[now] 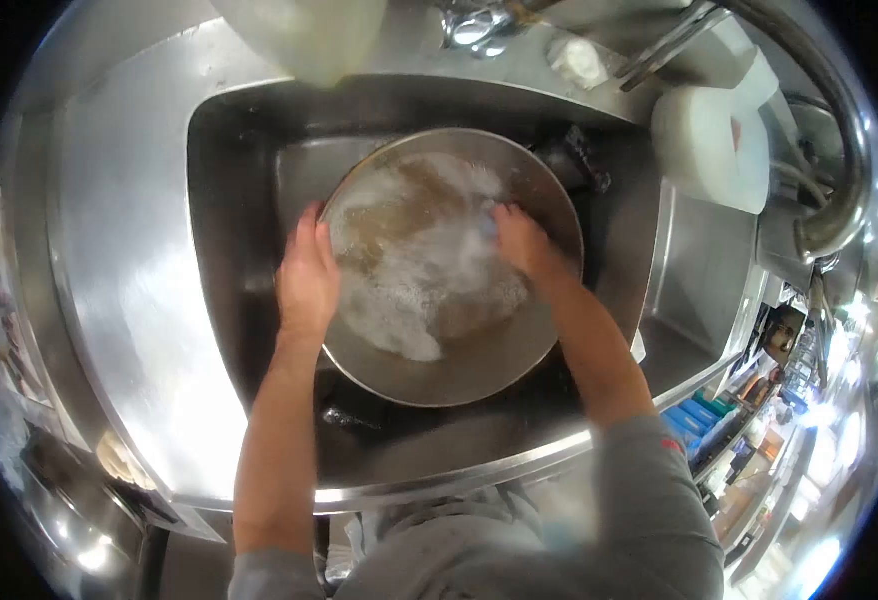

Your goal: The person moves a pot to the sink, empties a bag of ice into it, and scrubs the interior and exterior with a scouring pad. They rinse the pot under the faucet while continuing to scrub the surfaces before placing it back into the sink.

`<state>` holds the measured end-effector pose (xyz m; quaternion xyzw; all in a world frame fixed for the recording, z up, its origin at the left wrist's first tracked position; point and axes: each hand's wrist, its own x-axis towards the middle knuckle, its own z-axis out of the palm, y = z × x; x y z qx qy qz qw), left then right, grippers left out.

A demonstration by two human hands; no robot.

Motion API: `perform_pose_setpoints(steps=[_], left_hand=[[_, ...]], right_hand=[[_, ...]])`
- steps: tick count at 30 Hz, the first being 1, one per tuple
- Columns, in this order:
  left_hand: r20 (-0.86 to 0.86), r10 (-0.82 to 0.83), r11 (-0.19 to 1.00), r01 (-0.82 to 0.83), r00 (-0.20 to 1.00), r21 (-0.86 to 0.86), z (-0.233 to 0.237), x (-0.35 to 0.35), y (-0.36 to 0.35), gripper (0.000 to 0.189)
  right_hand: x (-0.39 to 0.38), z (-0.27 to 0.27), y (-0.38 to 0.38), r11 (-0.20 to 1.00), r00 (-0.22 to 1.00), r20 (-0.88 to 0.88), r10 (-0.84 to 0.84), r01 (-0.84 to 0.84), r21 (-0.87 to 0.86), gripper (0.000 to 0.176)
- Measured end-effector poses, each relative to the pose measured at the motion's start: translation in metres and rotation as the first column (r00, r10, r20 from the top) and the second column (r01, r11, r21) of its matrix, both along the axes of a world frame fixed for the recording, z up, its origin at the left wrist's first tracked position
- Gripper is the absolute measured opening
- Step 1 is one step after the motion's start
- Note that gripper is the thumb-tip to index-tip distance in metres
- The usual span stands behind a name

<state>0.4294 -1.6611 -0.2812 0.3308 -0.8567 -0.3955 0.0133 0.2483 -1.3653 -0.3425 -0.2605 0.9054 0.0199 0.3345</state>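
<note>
A large round metal bowl (499, 365) with foamy, brownish water in it sits in a dark metal sink (234, 240). My left hand (308, 270) grips the bowl's left rim, its fingers together along the edge. Inside the bowl, toward the right, my right hand (521, 238) is closed at the foam. Something bluish shows at its fingertips, too blurred to make out.
A white plastic jug (711, 140) stands at the sink's back right, beside a curved metal pipe (844, 190). The faucet (479, 25) is behind the sink. A pale translucent container (309, 35) overhangs the back edge. Metal counter (124, 200) lies left.
</note>
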Motion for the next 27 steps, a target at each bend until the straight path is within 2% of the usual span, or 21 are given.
perform_pose_setpoints(steps=[1, 2, 4, 8, 10, 11, 13, 15, 17, 19, 21, 22, 24, 26, 27], left_hand=[[-0.012, -0.003, 1.000, 0.003, 1.000, -0.007, -0.001, 0.000, 0.000, 0.039], [-0.021, -0.001, 1.000, 0.000, 1.000, -0.009, -0.001, 0.001, 0.000, 0.038], [-0.032, 0.001, 1.000, -0.002, 0.999, -0.014, -0.004, 0.001, 0.000, 0.038], [-0.023, -0.005, 1.000, 0.005, 1.000, -0.024, -0.003, 0.001, 0.001, 0.038], [-0.017, -0.007, 1.000, 0.007, 1.000, -0.014, -0.002, 0.000, 0.000, 0.038], [-0.026, -0.009, 1.000, 0.009, 1.000, -0.011, -0.003, 0.001, 0.000, 0.038], [-0.037, -0.013, 1.000, 0.013, 0.999, -0.008, -0.003, 0.001, 0.000, 0.038], [-0.088, -0.018, 1.000, 0.018, 0.996, 0.002, -0.003, -0.001, 0.000, 0.038], [-0.073, -0.013, 1.000, 0.014, 0.997, 0.010, -0.001, -0.002, 0.000, 0.038], [-0.053, -0.007, 1.000, 0.008, 0.999, 0.012, -0.002, -0.001, 0.000, 0.038], [-0.083, -0.024, 1.000, 0.024, 0.996, -0.003, -0.004, -0.001, 0.000, 0.037], [-0.082, -0.027, 1.000, 0.027, 0.996, -0.007, -0.004, -0.001, -0.001, 0.037], [-0.067, -0.019, 0.999, 0.021, 0.998, 0.033, -0.002, -0.001, 0.000, 0.039], [-0.093, -0.031, 0.999, 0.033, 0.995, 0.023, -0.004, -0.002, 0.000, 0.038], [-0.114, -0.033, 0.999, 0.035, 0.993, 0.017, -0.005, -0.001, 0.000, 0.038]], right_hand=[[0.003, -0.005, 0.006, 0.994, 0.993, 0.058, -0.103, 0.105, -0.020, 0.046], [0.006, -0.013, 0.010, 0.994, 0.993, 0.049, -0.105, 0.106, -0.027, 0.046], [0.012, -0.032, 0.016, 0.972, 0.962, 0.140, -0.235, 0.232, 0.040, 0.045], [0.035, -0.038, 0.006, 0.992, 0.980, 0.153, -0.128, 0.126, 0.018, 0.043], [0.044, -0.024, -0.016, 0.995, 0.952, 0.299, -0.073, 0.049, 0.086, 0.044], [0.053, -0.033, -0.021, 0.995, 0.952, 0.298, -0.072, 0.050, 0.081, 0.044], [0.073, -0.049, -0.033, 0.994, 0.871, 0.488, -0.060, 0.098, -0.051, 0.043], [0.088, -0.032, -0.055, 0.939, 0.713, 0.668, -0.211, 0.338, -0.063, 0.038], [0.114, -0.043, -0.073, 0.808, 0.529, 0.789, -0.312, 0.585, -0.073, 0.037], [0.126, -0.039, -0.104, 0.818, 0.542, 0.811, -0.220, 0.555, -0.149, 0.042], [0.137, -0.037, -0.135, 0.702, 0.430, 0.888, -0.161, 0.682, -0.203, 0.039], [0.138, -0.039, -0.150, 0.700, 0.429, 0.889, -0.160, 0.684, -0.205, 0.039], [0.124, -0.044, -0.172, 0.700, 0.619, 0.760, -0.197, 0.631, -0.333, 0.039], [0.075, -0.018, -0.190, 0.753, 0.735, 0.619, -0.278, 0.567, -0.334, 0.042], [0.059, -0.037, -0.188, 0.656, 0.721, 0.612, -0.325, 0.638, -0.403, 0.039]])
